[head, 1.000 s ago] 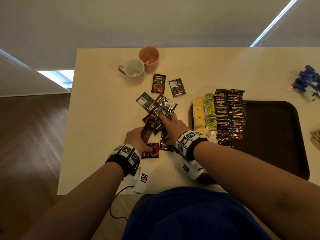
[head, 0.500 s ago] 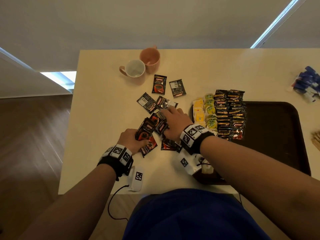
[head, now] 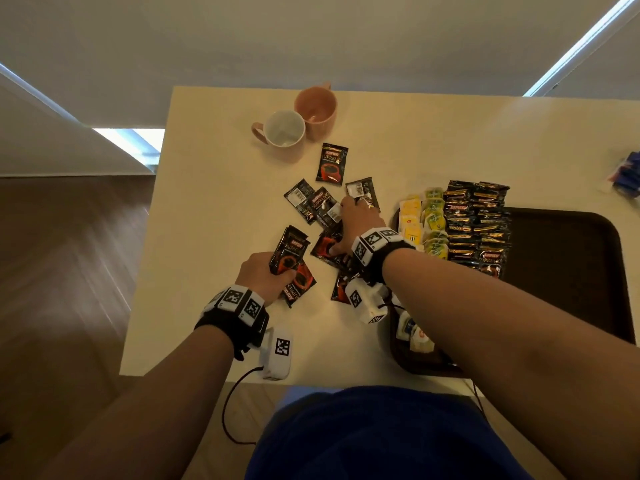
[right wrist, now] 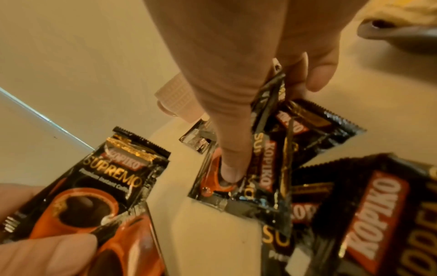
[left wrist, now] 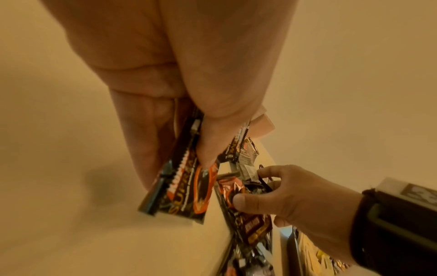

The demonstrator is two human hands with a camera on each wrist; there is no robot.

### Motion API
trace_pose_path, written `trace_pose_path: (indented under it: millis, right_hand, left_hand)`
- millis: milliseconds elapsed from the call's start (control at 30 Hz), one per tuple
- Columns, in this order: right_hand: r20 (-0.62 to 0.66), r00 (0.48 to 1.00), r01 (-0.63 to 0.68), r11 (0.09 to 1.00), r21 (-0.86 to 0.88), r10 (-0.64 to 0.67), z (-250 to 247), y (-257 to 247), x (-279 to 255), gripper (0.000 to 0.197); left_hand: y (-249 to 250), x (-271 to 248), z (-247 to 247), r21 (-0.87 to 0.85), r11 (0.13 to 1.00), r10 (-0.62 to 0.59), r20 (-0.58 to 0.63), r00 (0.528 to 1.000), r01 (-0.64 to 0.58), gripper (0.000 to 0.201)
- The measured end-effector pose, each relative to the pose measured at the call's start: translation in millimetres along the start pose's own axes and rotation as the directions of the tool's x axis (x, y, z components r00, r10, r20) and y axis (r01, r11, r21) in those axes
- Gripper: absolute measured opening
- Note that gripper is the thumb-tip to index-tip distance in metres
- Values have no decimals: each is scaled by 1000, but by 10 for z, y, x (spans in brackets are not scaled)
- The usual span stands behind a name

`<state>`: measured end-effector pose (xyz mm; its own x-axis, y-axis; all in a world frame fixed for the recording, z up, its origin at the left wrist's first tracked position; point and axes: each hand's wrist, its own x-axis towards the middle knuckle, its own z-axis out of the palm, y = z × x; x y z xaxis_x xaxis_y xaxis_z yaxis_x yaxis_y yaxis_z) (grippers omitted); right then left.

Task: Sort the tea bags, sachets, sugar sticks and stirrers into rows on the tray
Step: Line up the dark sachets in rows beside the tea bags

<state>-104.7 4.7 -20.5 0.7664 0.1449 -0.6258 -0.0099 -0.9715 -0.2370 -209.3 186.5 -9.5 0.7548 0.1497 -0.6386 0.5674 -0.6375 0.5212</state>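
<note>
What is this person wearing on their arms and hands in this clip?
Both forearms are bare, no sleeves. The left hand and right hand each have a black wrist strap carrying white blocks printed with black square markers. A white marker box hangs under each wrist, with a thin black cable trailing from the left one.

Head view high above table (head: 214,209); both wrist views close, sharing the sachets (right wrist: 236,177).

Bench: cream rectangular bench (head: 214,237), smooth top.
Far edge: two ceramic mugs, touching; white-lined mug (head: 282,133) in front, peach mug (head: 317,110) behind.
Centre: loose black-and-orange foil coffee sachets (head: 330,162), scattered and partly overlapping.
Right side: dark brown rounded plastic tray (head: 571,271), flat on the bench.
Far right corner: blue-and-white packets (head: 628,173), partly out of frame.
</note>
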Motion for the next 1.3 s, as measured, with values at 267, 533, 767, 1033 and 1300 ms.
trace_pose_path:
  millis: [267,533,767,1033,1300]
  right_hand:
    - [6,999,49,990,131,-50,-105,82,-57,57]
    - [-72,996,-31,965,259,51,-284,229,-178,67]
    - [-231,971,58,882,467,58,-542,384,-474,30]
    - [-111,988,83,241,967,104,-557,286,-866,31]
    - [-25,983,31,-27,999,182,-450,278,-948,30]
  left_hand:
    - [-38,36,-34,-191,981,-49,-76,996,34,12]
    - [75,-13,-150,-390,921,-34,-120,992,-15,16]
    - [245,-94,-168,-578,813,-10,-124,992,-64,14]
    - [615,-165,-110,-789,610,31,-60,998,-67,18]
    - [861,-173,5,-832,553,111,25,994,-41,22]
